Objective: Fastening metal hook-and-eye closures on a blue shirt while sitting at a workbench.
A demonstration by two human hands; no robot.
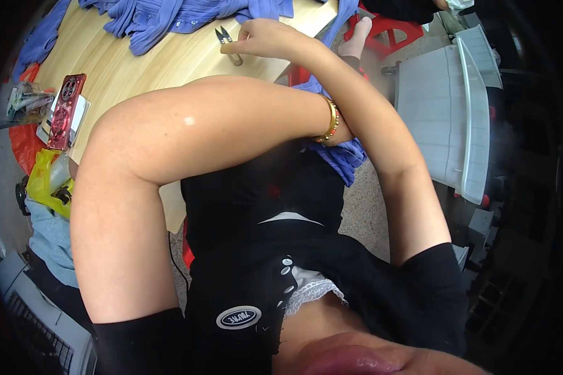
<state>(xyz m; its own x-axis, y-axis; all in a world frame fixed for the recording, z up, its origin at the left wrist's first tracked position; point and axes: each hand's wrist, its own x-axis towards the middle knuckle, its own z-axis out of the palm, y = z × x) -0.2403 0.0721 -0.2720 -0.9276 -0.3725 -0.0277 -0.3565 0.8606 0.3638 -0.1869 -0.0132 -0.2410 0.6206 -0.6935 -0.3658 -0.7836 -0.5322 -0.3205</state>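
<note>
My right hand [263, 39] reaches over the light wooden table [169, 59] and is closed on small black-bladed thread snips [224, 36], whose tips point away from me. My left arm bends across my body, a gold bracelet [331, 120] on its wrist. My left hand [343, 132] is mostly hidden behind my right forearm, against a blue cloth [347, 159] that hangs off the table edge over my lap. Whether it grips the cloth cannot be seen.
A pile of blue garments [169, 19] lies at the table's far side. A red phone [65, 112] rests on a white box at the left edge, above a yellow bag [47, 181]. A white plastic panel [444, 112] and a red stool [388, 31] stand to the right.
</note>
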